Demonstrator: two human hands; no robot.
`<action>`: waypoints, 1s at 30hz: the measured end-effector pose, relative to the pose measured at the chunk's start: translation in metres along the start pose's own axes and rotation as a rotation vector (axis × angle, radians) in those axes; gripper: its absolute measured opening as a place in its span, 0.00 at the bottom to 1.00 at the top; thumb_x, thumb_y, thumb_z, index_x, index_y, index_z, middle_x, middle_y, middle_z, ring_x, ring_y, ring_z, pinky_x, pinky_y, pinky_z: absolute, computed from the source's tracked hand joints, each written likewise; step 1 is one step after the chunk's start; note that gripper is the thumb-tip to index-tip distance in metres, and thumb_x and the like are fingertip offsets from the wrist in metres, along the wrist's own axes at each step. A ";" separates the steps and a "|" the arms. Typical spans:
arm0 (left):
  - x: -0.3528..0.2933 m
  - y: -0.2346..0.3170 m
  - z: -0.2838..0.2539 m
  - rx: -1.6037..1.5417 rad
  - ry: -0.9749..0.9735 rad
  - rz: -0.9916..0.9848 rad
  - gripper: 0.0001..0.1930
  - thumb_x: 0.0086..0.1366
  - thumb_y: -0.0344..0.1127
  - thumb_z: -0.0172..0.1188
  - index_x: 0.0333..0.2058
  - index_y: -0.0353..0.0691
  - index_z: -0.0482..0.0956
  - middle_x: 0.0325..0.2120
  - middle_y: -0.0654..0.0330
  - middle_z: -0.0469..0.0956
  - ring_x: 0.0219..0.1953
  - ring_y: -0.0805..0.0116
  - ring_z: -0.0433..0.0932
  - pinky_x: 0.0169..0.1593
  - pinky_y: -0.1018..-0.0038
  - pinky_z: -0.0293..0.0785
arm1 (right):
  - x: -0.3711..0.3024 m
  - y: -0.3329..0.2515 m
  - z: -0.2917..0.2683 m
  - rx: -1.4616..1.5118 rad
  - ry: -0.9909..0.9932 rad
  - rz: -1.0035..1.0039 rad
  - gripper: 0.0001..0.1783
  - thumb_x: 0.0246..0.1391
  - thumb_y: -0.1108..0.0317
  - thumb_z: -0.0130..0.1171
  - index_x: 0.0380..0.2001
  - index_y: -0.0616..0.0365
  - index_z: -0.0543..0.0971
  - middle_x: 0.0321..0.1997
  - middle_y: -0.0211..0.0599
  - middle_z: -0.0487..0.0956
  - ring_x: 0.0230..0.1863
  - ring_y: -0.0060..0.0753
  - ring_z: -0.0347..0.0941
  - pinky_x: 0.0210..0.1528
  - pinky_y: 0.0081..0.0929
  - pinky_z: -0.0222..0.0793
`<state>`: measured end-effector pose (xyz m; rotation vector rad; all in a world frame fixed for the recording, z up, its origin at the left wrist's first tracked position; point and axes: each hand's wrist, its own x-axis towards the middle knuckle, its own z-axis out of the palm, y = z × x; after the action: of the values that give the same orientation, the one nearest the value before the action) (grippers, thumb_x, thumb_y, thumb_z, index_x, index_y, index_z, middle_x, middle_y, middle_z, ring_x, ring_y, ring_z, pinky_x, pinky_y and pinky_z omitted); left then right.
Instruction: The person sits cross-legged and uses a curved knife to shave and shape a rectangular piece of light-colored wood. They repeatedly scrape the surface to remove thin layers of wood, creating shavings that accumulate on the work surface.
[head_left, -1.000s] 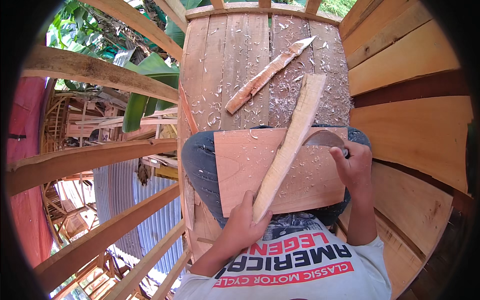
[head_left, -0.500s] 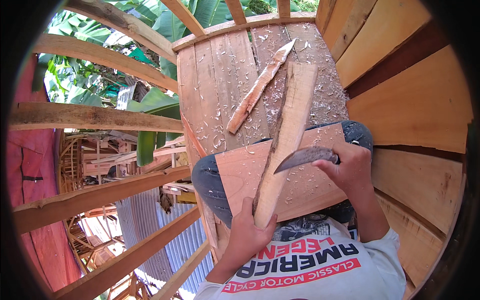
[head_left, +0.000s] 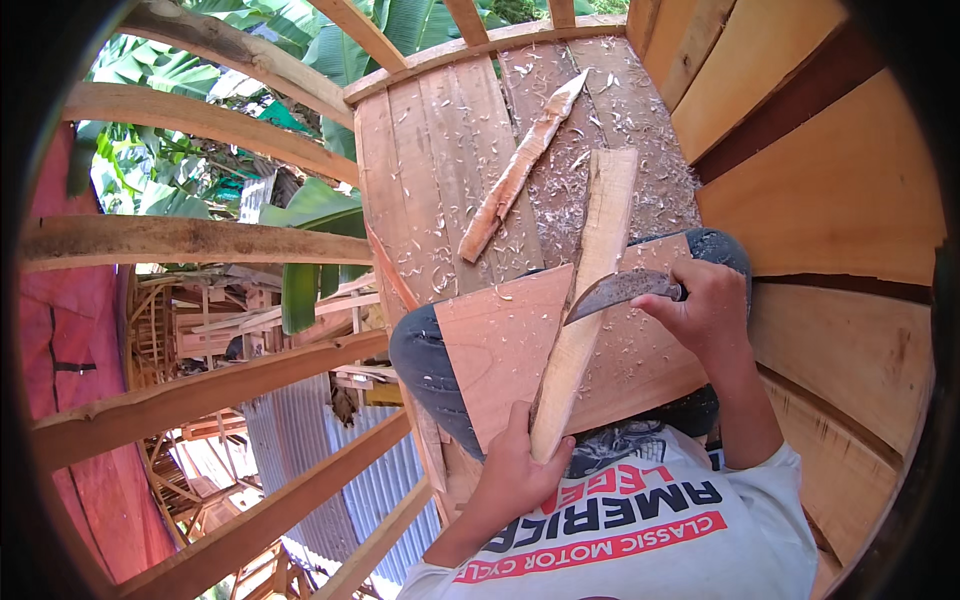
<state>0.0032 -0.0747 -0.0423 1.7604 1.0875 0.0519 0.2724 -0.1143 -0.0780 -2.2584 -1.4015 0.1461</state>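
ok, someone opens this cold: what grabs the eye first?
Centre frame: the right hand holds a curved knife with its blade laid across a long pale wood strip, while the left hand grips the strip's near end. The strip lies on a reddish board across the person's lap. Beyond, a rougher carved stick lies among shavings on the plank floor.

A rough plank floor (head_left: 440,160) carries everything — pale shavings (head_left: 640,200) scatter thickly over its right half. A carved wooden stick (head_left: 515,170) lies slantwise near its middle, tip toward the far edge — the left edge stands open above a drop.
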 end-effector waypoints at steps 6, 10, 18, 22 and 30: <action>0.002 0.003 -0.002 0.017 0.022 -0.034 0.20 0.57 0.37 0.63 0.40 0.32 0.64 0.25 0.39 0.76 0.30 0.42 0.80 0.33 0.61 0.74 | -0.014 -0.018 -0.004 0.037 -0.012 -0.156 0.35 0.42 0.32 0.61 0.13 0.58 0.77 0.11 0.42 0.70 0.15 0.47 0.71 0.18 0.37 0.65; 0.004 0.003 0.001 0.033 -0.037 -0.037 0.21 0.56 0.37 0.63 0.40 0.32 0.63 0.25 0.39 0.76 0.31 0.42 0.80 0.34 0.61 0.74 | -0.003 -0.001 -0.001 0.086 0.124 0.000 0.35 0.42 0.32 0.60 0.11 0.57 0.74 0.11 0.41 0.70 0.15 0.46 0.70 0.18 0.37 0.64; 0.001 0.000 0.001 0.004 -0.038 -0.066 0.21 0.56 0.37 0.63 0.40 0.32 0.64 0.25 0.40 0.76 0.31 0.42 0.80 0.34 0.61 0.74 | 0.008 0.009 -0.005 0.008 0.092 -0.028 0.34 0.45 0.33 0.59 0.12 0.56 0.72 0.13 0.42 0.71 0.15 0.47 0.71 0.19 0.36 0.66; 0.008 0.000 0.002 0.001 0.047 0.105 0.21 0.56 0.36 0.63 0.41 0.32 0.63 0.24 0.40 0.76 0.29 0.43 0.80 0.33 0.62 0.74 | -0.020 -0.018 0.005 0.171 -0.032 -0.264 0.33 0.48 0.35 0.58 0.12 0.56 0.71 0.12 0.42 0.71 0.16 0.46 0.72 0.19 0.36 0.66; 0.008 0.006 0.002 0.015 -0.024 -0.002 0.22 0.54 0.35 0.63 0.42 0.31 0.64 0.26 0.38 0.76 0.30 0.42 0.80 0.33 0.62 0.75 | -0.016 -0.003 0.007 0.164 0.093 -0.038 0.29 0.51 0.39 0.57 0.17 0.56 0.75 0.13 0.43 0.72 0.17 0.47 0.73 0.19 0.36 0.67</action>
<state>0.0130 -0.0713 -0.0424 1.7693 1.0750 0.0207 0.2596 -0.1250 -0.0852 -2.0770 -1.3329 0.1364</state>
